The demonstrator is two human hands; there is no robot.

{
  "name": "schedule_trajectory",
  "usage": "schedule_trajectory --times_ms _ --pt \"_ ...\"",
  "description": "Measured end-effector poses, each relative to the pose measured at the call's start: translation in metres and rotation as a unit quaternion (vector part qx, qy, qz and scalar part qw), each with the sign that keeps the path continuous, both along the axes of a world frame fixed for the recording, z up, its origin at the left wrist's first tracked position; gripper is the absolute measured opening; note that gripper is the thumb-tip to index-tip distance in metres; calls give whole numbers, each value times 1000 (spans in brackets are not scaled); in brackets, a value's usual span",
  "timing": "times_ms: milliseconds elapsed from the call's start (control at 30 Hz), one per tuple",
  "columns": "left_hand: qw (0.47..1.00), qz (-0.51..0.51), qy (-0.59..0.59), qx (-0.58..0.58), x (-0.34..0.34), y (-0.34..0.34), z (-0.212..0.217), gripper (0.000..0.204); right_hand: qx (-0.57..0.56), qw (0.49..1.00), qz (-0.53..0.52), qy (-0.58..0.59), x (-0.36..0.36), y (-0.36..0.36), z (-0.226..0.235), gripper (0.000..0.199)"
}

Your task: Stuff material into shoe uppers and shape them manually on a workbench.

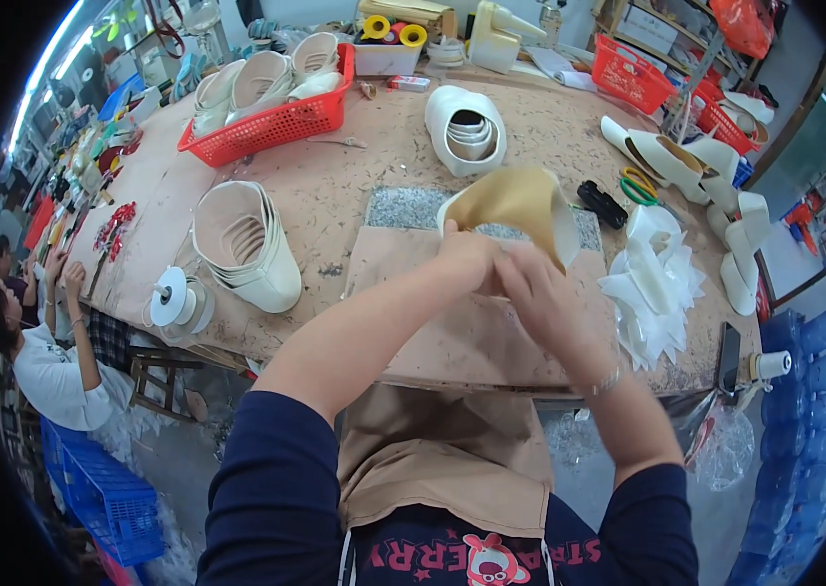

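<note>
A white shoe upper with a tan lining [510, 195] is held up over the table in front of me, its lining showing. My left hand [468, 256] is closed on the near edge of this upper. Crossing close against its fingertips is my right hand [533, 283], a little blurred; what it grips is hidden. Under the upper lies a grey speckled slab [403, 207], with a tan sheet [413, 293] nearer to me. Beyond them stands a nested roll of white uppers [466, 132]. More nested uppers [247, 249] stand to the left.
A red basket of uppers [266, 134] is at the back left, and a thread spool [173, 298] at the left edge. To the right lie a black tool [601, 203], green-handled scissors [638, 186], white pointed pieces [655, 283] and a phone [728, 356]. Co-workers sit at left.
</note>
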State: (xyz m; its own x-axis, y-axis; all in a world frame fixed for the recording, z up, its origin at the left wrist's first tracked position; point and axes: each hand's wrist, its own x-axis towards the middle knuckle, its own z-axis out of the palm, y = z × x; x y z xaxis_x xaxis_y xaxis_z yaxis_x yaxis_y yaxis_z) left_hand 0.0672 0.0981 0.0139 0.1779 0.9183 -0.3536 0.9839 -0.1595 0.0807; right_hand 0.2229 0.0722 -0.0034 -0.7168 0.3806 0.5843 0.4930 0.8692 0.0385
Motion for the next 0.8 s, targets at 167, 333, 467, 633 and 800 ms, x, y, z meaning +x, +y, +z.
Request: schedule_trajectory --times_ms 167,333,467,633,800 --pt "1000 -11 26 2 0 6 -14 26 -119 984 -19 134 -3 -39 -56 33" --pt "957 -227 176 -29 8 11 26 25 -141 983 -112 33 -11 -37 -54 31" --pt "876 -425 225 -31 16 25 22 27 -163 980 -114 22 -11 -38 -50 32" --pt "956 -260 80 -112 -12 20 24 31 -141 983 -110 42 -9 -35 -54 29" --pt "986 -143 29 -80 -20 6 7 28 -155 983 -93 5 -8 -36 -34 28"
